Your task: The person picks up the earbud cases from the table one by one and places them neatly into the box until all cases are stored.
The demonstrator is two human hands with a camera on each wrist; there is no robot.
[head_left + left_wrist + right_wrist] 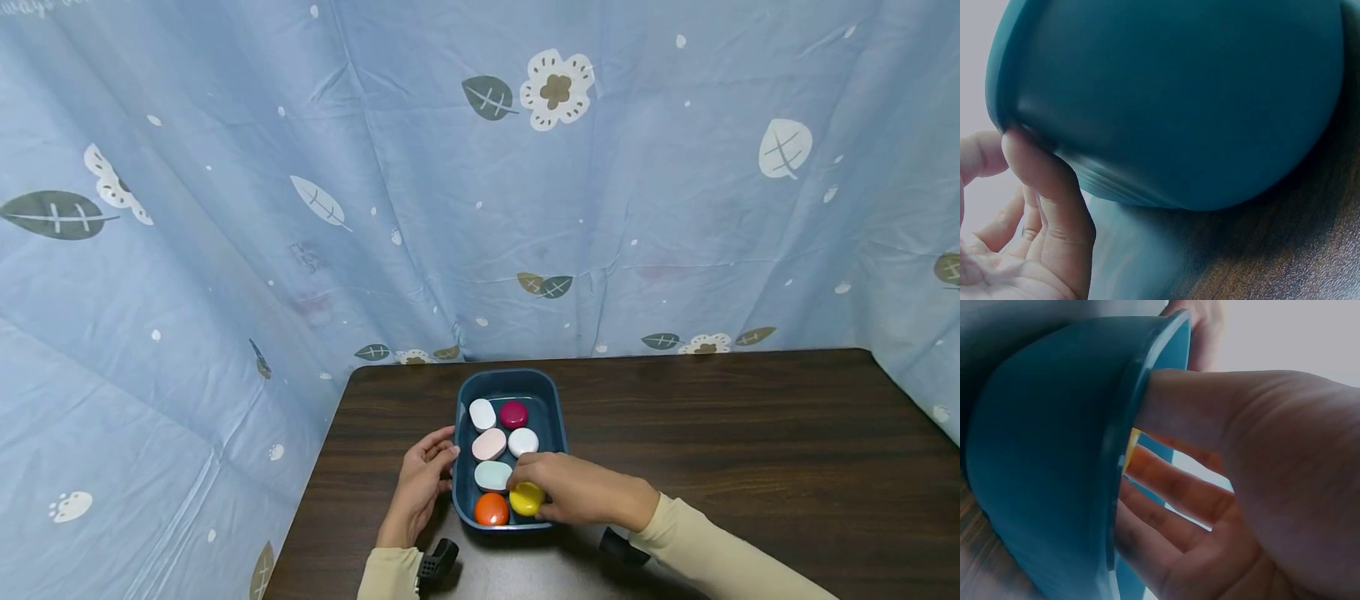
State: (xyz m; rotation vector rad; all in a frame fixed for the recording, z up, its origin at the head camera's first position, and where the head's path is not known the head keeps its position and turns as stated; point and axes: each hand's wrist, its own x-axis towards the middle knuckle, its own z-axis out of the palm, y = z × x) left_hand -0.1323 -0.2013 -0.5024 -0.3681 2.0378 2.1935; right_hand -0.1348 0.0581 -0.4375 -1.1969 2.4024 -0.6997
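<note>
A deep blue plastic bin (551,392) with rounded corners stands on the table, holding several smooth, rounded pieces. My left hand (422,482) is at its left side. In the left wrist view the thumb (1035,159) and index finger meet at the bin's rim and pinch it. Reaching in over the right rim, my right hand (577,490) has its thumb and fingers around a glossy yellow round piece (527,498) in the near right corner. Beside it are an orange round piece (491,509) and a pale mint oval piece (492,476). In the right wrist view only a sliver of yellow shows.
Farther back in the bin sit a pink oval (489,445), a white round piece (522,442), a white oval (483,415) and a magenta round piece (513,414). The dark wooden table (712,425) extends right. A blue patterned curtain (450,183) hangs behind and left.
</note>
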